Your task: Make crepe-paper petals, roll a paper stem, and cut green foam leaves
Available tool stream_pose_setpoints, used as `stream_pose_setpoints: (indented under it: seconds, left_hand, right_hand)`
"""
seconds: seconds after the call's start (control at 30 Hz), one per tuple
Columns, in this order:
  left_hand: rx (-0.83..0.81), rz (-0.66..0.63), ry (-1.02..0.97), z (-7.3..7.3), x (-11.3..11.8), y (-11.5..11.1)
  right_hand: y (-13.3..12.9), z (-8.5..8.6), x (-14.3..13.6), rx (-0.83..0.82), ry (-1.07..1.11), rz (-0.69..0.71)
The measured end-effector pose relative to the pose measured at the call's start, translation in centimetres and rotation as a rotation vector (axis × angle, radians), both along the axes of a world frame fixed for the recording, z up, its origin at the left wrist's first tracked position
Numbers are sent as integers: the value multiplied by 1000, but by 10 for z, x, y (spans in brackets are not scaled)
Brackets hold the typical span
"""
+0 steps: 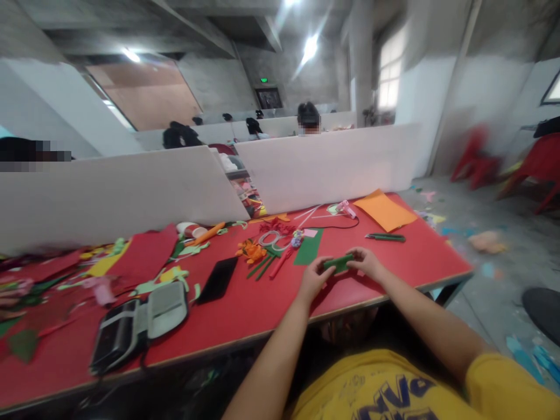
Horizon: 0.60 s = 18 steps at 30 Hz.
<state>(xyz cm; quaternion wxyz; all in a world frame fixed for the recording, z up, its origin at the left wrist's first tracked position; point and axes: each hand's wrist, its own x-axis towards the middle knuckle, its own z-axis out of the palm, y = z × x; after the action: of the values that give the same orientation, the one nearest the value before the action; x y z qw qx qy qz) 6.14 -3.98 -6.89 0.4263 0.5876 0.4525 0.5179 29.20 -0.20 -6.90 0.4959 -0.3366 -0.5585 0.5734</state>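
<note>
Between my two hands, just above the red table's front edge, is a small green strip of craft sheet (338,264). My left hand (315,276) pinches its left end, and my right hand (366,262) grips the right end. Beyond my left hand lies a larger green sheet (308,248). A box cutter with a green handle (385,237) rests past my right hand. To the left are scissors (272,240), orange craft pieces (251,251) and thin green strips (265,263).
An orange sheet (385,210) and a pink glue gun (347,209) with its cord lie at the back of the red table (262,315). A black phone (217,280) and an open zip case (140,326) are on the left. White partitions (328,169) stand behind.
</note>
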Motion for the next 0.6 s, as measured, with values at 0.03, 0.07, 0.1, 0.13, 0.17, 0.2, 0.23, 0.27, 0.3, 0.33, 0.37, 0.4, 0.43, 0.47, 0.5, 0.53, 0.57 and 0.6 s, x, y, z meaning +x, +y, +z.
stream_pose_setpoints:
  seconds: [0.03, 0.07, 0.1, 0.13, 0.17, 0.2, 0.23, 0.27, 0.3, 0.33, 0.37, 0.4, 0.43, 0.47, 0.5, 0.53, 0.57, 0.6]
  left_hand:
    - [-2, 3, 8, 1, 0, -1]
    - [-5, 8, 18, 2, 1, -2]
    - [-8, 15, 28, 3, 1, -2]
    - [-10, 23, 38, 4, 2, -3]
    - [-11, 33, 48, 5, 2, -3]
    - [-11, 44, 56, 6, 3, -3]
    - [-9, 55, 63, 6, 3, -3]
    - [-7, 64, 68, 7, 3, -3]
    - [-6, 72, 72, 8, 3, -3]
    - [-7, 79, 75, 8, 3, -3]
    - [-8, 84, 78, 9, 3, -3]
    - [-9, 88, 79, 9, 3, -4]
    - [-10, 90, 80, 10, 3, -4]
    - [-12, 90, 80, 11, 4, -4]
    - [-16, 87, 81, 12, 4, -5]
    - [-22, 83, 82, 12, 4, -5]
    - [-31, 77, 84, 13, 4, -6]
    - [-42, 70, 86, 13, 4, -7]
  right_hand:
    - [0, 0, -1, 4, 1, 0]
    - [0, 0, -1, 8, 1, -1]
    - [1, -1, -2, 11, 0, -1]
    - [1, -1, -3, 13, -1, -3]
    - [2, -2, -4, 16, -3, -6]
    - [2, -2, -5, 19, -6, -9]
    - [2, -2, -6, 22, -9, -11]
    - [2, -2, -6, 25, -14, -14]
    - [1, -2, -6, 29, -19, -16]
    - [0, -1, -6, 32, -25, -17]
    - [-1, 0, -6, 35, -33, -17]
    - [-3, 1, -6, 36, -42, -14]
    - [-5, 3, -7, 35, -54, -7]
    - [-6, 4, -7, 33, -68, 4]
    - [-8, 5, -7, 31, -84, 16]
    - [-9, 6, -8, 27, -103, 27]
    - [-10, 7, -8, 22, -123, 35]
    - [-10, 8, -9, 17, -141, 40]
